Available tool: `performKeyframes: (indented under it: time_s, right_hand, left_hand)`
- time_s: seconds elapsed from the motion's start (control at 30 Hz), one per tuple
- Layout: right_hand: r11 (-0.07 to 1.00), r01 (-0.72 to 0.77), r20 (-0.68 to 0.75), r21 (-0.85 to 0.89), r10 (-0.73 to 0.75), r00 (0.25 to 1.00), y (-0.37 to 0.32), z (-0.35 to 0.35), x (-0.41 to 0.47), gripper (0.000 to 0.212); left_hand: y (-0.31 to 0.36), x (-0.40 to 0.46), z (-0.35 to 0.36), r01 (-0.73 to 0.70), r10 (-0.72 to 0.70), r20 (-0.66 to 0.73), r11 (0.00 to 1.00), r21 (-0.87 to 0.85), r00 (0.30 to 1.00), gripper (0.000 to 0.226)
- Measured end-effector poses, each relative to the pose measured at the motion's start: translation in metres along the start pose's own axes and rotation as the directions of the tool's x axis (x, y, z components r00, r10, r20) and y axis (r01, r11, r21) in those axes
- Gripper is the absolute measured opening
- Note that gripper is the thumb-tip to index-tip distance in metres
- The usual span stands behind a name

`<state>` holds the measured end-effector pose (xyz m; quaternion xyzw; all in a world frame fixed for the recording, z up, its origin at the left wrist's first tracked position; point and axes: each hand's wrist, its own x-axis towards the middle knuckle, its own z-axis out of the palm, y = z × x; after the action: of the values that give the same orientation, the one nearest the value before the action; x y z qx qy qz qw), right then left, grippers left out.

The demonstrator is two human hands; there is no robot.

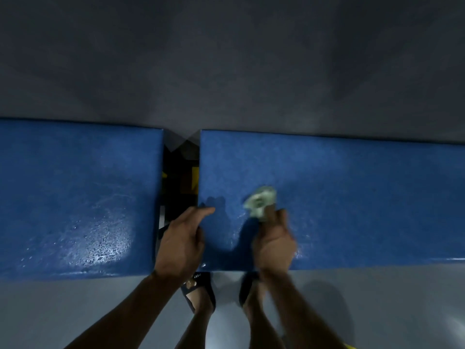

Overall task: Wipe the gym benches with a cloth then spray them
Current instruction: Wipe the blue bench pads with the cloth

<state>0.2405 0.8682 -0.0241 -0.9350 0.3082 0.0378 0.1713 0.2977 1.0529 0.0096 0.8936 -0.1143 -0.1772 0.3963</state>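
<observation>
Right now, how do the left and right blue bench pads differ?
The left pad is untouched; the right pad has both hands on it: the left hand grips its end, the right hand presses a cloth onto it. The left pad shows a broad wet sheen; the right pad looks mostly matte. Both are blue and textured.

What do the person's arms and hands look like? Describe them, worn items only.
Both forearms are bare: no sleeves, gloves, watch or rings show on the left hand or the right hand. The right hand is somewhat motion-blurred, so small items there cannot be ruled out. Lower down, the feet wear dark open slides, one with small pale lettering on its strap.
</observation>
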Motion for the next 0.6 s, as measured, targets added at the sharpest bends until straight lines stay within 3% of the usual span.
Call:
performKeyframes:
  time_s: [0.1, 0.23, 0.3, 0.43, 0.53, 0.6]
  right_hand:
    - [0.960, 0.279, 0.123, 0.028, -0.280, 0.952, -0.034, 0.009, -0.035, 0.043]
    - [0.825, 0.565, 0.214, -0.018, -0.549, 0.808, 0.011, -0.018, -0.002, 0.042]
    - [0.852, 0.507, 0.222, -0.130, -0.473, 0.852, 0.060, -0.039, 0.024, 0.042]
    - [0.970, 0.157, 0.081, -0.183, -0.144, 0.986, 0.145, -0.078, 0.049, 0.043]
    - [0.997, -0.035, -0.052, -0.075, 0.031, 0.998, 0.144, -0.064, 0.036, 0.034]
    - [1.000, 0.008, -0.098, -0.011, -0.009, 0.995, 0.109, -0.034, 0.012, 0.043]
  left_hand:
    - [0.003, -0.002, 0.003, -0.004, 0.004, 0.003, 0.999, 0.039, 1.000, 0.044]
    - [0.001, -0.007, 0.009, -0.048, 0.048, 0.011, 0.998, 0.033, 0.999, 0.039]
    - [0.001, -0.010, 0.015, -0.055, 0.055, -0.007, 0.998, 0.021, 0.998, 0.041]
    - [0.011, -0.016, 0.027, -0.067, 0.068, -0.010, 0.997, 0.043, 0.998, 0.047]
    - [0.019, -0.021, 0.033, -0.060, 0.061, -0.012, 0.997, 0.054, 0.998, 0.044]
    - [0.023, -0.025, 0.035, -0.036, 0.036, -0.017, 0.999, 0.034, 0.999, 0.042]
